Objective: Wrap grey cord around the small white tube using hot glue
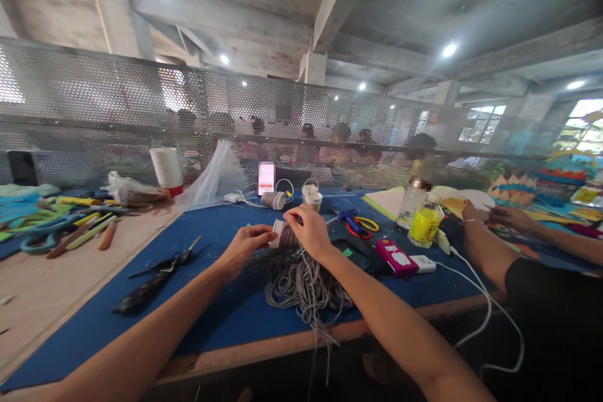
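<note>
A white paper cup (277,240), its side wound with grey-brown cord, is tilted between my two hands above the table. My left hand (245,246) is closed, thumb and fingers pinching the cup's white end. Bent over the wound side is my right hand (308,231), its fingers pressed together on the cord at the cup. A loose heap of grey cord (306,289) lies beneath, with strands hanging over the table's front edge. Behind my hands a similar cord-wound cup (276,201) lies on its side, beside a small white cup with a handle (311,196).
Black pliers (160,276) lie left on the blue mat. To the right are a blue glue gun (347,216), a magenta box (396,259), a bottle of yellow liquid (425,223) and white cables. A co-worker's hands (475,217) are further right. A phone (266,178) stands behind.
</note>
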`<state>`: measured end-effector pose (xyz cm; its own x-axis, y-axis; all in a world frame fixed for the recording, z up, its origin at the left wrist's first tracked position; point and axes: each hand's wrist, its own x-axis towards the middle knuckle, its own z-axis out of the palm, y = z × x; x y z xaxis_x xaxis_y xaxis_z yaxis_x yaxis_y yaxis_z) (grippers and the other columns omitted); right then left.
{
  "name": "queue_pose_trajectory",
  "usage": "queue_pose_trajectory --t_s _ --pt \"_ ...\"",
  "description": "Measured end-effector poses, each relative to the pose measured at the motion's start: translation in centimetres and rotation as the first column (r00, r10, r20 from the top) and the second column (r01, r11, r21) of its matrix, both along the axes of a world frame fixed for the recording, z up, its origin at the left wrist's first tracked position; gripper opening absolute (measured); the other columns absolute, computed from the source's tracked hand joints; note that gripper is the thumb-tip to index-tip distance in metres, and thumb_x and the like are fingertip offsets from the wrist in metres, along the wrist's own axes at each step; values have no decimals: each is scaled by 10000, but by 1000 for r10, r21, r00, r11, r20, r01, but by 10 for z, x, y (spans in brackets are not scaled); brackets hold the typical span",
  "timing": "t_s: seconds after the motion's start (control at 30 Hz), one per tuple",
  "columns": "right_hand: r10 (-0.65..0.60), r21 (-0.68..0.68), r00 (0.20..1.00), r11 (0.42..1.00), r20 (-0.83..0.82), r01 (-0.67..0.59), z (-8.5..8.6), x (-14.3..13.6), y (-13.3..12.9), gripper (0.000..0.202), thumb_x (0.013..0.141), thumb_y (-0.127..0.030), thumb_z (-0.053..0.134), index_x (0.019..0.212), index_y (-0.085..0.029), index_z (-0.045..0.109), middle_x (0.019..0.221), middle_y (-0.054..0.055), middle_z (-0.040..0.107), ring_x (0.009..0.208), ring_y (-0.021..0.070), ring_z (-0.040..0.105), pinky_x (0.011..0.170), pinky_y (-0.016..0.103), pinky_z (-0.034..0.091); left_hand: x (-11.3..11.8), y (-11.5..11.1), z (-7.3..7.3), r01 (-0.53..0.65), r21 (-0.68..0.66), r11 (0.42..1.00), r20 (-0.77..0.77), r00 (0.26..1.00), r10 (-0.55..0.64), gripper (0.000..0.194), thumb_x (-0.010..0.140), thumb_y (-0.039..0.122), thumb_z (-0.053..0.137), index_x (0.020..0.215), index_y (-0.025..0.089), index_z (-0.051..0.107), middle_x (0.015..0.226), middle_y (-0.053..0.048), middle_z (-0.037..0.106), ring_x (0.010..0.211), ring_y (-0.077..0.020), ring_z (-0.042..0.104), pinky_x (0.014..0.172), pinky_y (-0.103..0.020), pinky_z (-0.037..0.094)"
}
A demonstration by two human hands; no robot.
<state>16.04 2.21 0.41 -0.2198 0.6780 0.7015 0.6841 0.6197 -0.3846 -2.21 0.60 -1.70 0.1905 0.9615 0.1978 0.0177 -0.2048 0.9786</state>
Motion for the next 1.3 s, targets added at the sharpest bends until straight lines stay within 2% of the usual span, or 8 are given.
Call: queue_pose_trajectory --t_s 0.2,0.37,0.53,0.77,1.03,1.17,1.23,1.3 --pt "-53 31 995 998 -80 55 3 7 2 301 949 -426 424 978 -211 632 955 29 617 777 112 582 753 210 427 -1 0 0 7 2 1000 54 999 -7 199 685 360 733 786 190 760 751 -37 698 682 -164 579 664 -263 436" --pt "-163 -143 987 977 -7 160 -1 14 6 407 929 -560 383 1002 -242 626 964 25 665 814 149 627 714 247 424 -1 -1 3 -26 3 1000 84 996 25 233 667 364 740 823 193 766 801 -52 721 724 -184 599 681 -278 452" --pt "-114 -298 992 946 61 127 -7 15 10 479 919 -627 319 1020 -269 620 902 12 707 860 192 657 724 281 421 -2 2 2 -42 6 999 100 994 41 260 660 366 743 848 189 766 852 -66 731 769 -200 614 712 -293 465" --pt "-73 -190 997 980 -35 65 -6 15 11 447 915 -586 387 1103 -229 581 1076 47 654 931 164 628 768 259 435 -2 1 6 1 -3 1000 180 984 0 234 678 353 726 830 178 755 862 -73 732 823 -207 637 791 -306 474" --pt "-4 -109 998 994 57 10 -5 19 11 436 927 -556 382 1174 -229 530 1088 49 611 880 145 614 771 266 451 -6 4 3 -74 -47 996 178 981 82 222 667 377 748 737 167 730 733 -32 684 683 -152 588 658 -249 452" --pt "-257 -78 945 958 202 277 6 45 27 357 927 -450 449 1168 -201 535 1122 92 588 962 184 594 817 297 452 -5 2 4 -72 -46 996 181 980 80 215 666 381 741 709 171 719 739 -28 685 686 -155 591 675 -262 460" --pt "-418 -79 837 878 354 472 8 67 37 361 905 -414 496 1168 -172 545 1160 139 566 1069 239 552 866 341 443 -4 1 5 -69 -42 997 190 979 75 205 667 371 740 700 169 720 733 -24 682 677 -149 587 679 -263 461" --pt "-519 -116 689 751 505 650 6 89 44 423 892 -415 517 1211 -138 527 1224 187 525 1159 286 498 905 387 431 -4 1 6 -51 -41 998 212 976 59 193 674 356 738 697 165 720 730 -24 679 675 -144 584 684 -263 463"
